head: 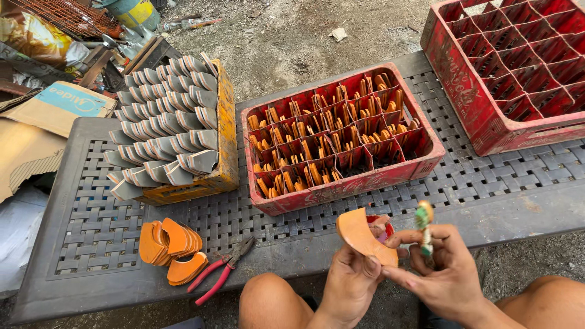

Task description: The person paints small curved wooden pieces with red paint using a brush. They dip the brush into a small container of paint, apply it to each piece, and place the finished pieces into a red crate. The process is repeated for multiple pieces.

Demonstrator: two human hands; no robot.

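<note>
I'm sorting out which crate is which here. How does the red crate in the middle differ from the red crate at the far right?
The middle red crate has its compartments packed with upright orange curved pieces; the far right red crate has bare compartments. The middle one lies wholly in view, square to the table edge; the right one is turned at an angle and cut off by the picture's edge. Both are red plastic, divided into cells, and rest on the dark woven-pattern table.

matt orange piece (362,236), woven-look plastic table (91,231)

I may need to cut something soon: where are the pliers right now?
In the head view, the red-handled pliers lie on the grey woven table near its front edge, just right of the pile of orange pieces and left of the left hand.
</note>
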